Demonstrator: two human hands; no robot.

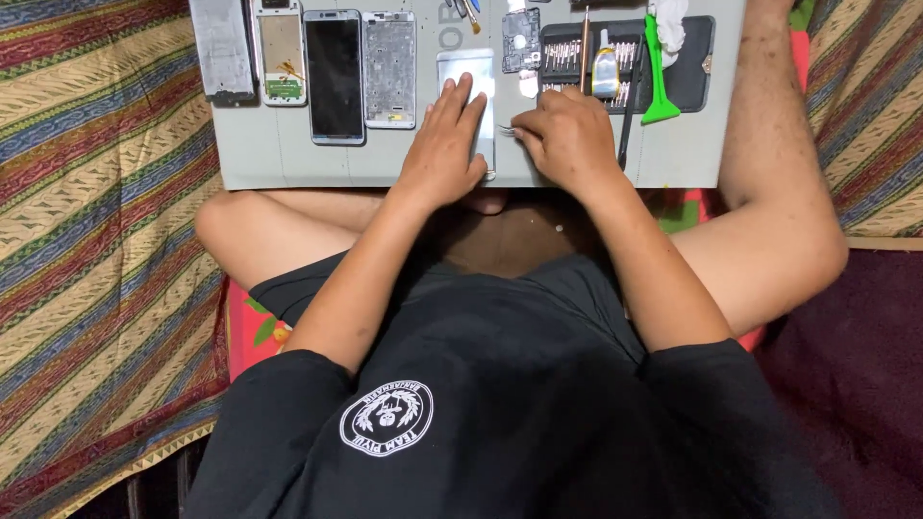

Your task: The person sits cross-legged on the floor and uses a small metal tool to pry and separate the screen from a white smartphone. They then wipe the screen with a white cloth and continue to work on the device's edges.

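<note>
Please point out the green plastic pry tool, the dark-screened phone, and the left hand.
Green plastic pry tool (660, 96), head view, on its wide blade.
Dark-screened phone (335, 75), head view, screen middle.
Left hand (444, 144), head view, back of hand.

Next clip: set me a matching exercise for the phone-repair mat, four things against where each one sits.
Things:
1. left hand
2. right hand
3. green plastic pry tool
4. phone with dark screen

Places:
A. lying across the black bit tray, at the right of the grey mat
B. flat on the white phone panel at the middle of the mat
C. in the row of phone parts on the left of the mat
D. pinching thin metal tweezers at the panel's right edge

Pairs: 1-B, 2-D, 3-A, 4-C
</note>
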